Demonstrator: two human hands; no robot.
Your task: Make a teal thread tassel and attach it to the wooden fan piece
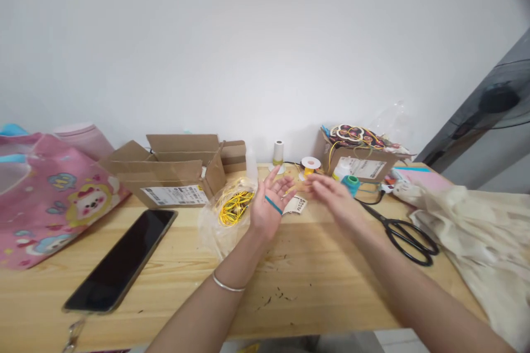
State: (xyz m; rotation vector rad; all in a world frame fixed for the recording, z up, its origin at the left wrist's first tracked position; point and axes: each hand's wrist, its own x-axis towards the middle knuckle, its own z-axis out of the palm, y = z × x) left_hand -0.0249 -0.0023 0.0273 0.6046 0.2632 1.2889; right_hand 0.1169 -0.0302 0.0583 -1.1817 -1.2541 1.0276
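Observation:
My left hand (271, 204) is raised over the table, palm up, with its fingers spread. A short teal strand (274, 205) crosses its palm; whether it passes round the back is hidden. Facing it from the right is my right hand (331, 194), slightly blurred, its fingers stretched out toward the left hand and nothing visible in them. Between and behind the hands lies a small printed card (295, 204). Beyond them stand a white-topped spool of yellow thread (309, 164) and a teal thread spool (351, 183). Beside my left wrist, a clear bag holds yellow cord (234, 208).
Black scissors (408, 237) and cream cloth (467, 226) lie to the right. A phone (122, 262), an open cardboard box (165, 174) and a pink bag (62, 198) are on the left. A filled box (364, 165) and a white spool (278, 153) stand by the wall.

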